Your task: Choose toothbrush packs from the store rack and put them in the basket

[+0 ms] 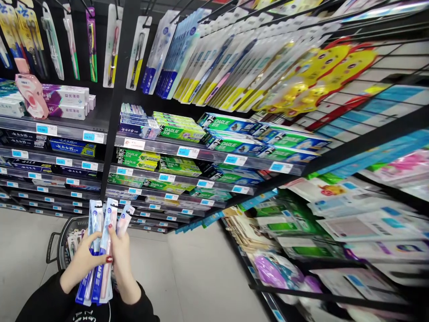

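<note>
Both my hands are low at the left, holding a fan of packaged toothbrushes [100, 250] upright in front of me. My left hand [80, 261] grips the blue and white packs from the left side. My right hand [122, 261] is closed on the packs from the right, thumb across the front, with a pink pack [124, 219] at its top. Black sleeves cover both wrists. Right behind my hands a black shopping basket [62, 243] stands on the floor with more packs inside.
Store shelves carry toothpaste boxes [181, 132] with blue price tags [187, 152]. Toothbrush packs [214, 67] hang on pegs above. A second rack of packaged goods [335, 223] runs along the right. Pale floor [194, 277] lies between the racks.
</note>
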### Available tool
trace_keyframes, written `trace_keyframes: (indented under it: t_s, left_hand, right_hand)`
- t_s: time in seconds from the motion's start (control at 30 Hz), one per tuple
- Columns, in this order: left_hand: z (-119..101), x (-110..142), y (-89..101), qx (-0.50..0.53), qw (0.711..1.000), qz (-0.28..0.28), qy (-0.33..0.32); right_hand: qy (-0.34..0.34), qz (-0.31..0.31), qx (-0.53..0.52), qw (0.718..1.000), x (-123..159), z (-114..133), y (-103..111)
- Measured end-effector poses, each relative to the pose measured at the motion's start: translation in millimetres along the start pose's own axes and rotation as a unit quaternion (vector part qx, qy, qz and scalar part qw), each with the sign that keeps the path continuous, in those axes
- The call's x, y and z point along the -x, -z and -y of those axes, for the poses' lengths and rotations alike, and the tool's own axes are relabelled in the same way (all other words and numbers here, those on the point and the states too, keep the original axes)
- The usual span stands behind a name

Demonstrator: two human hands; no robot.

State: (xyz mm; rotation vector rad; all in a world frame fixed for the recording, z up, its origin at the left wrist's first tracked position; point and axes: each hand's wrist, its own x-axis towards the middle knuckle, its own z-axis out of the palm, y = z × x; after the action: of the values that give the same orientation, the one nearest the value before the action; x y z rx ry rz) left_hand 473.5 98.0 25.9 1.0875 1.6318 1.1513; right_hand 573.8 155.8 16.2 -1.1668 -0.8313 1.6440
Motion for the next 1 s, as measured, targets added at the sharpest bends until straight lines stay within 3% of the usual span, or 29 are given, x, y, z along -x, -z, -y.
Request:
trace_keyframes:
  t_s: [0.1,0.23,0.33,0.4,0.57,0.7,0.87,1.0]
  left_hand:
    - [6,0,-1.6,0.006,0.999,-0.03,0.01]
    - [13,-3,10.8,0.06,0.994,-0.085,0.028]
    - [10,-5,19.1,0.069,0.995,-0.068,0.025]
    - [4,-6,17.8,0.059,0.996,-0.062,0.001]
    - [-9,-5,6.6,0.088,0.995,-0.048,-0.013]
    - [0,-3,13.9,0.085,0.996,-0.016,0.011]
    - [24,4,27.7,0.081,0.994,-0.024,0.074]
    - [46,6,36.4,0.023,0.988,-0.009,0.15]
  right_hand:
    - [0.014,-0.002,0.002,1.0,-3,0,6]
    - [0.007,-0.006,-0.006,1.0,-7,19,30]
    - [-0.02,0.018,-0.026,0.999,-6,30,38]
    - [-0.035,0.038,-0.034,0.998,-4,30,29]
    - [0.001,0.025,-0.005,1.0,-9,3,-16]
    - [-0.001,-0.025,0.014,1.0,-20,-23,-33]
    - [-0.086,0.014,-0.012,0.996,-19,-53,-40]
    - [-0.207,0.047,-0.105,0.972,-14,-78,-41]
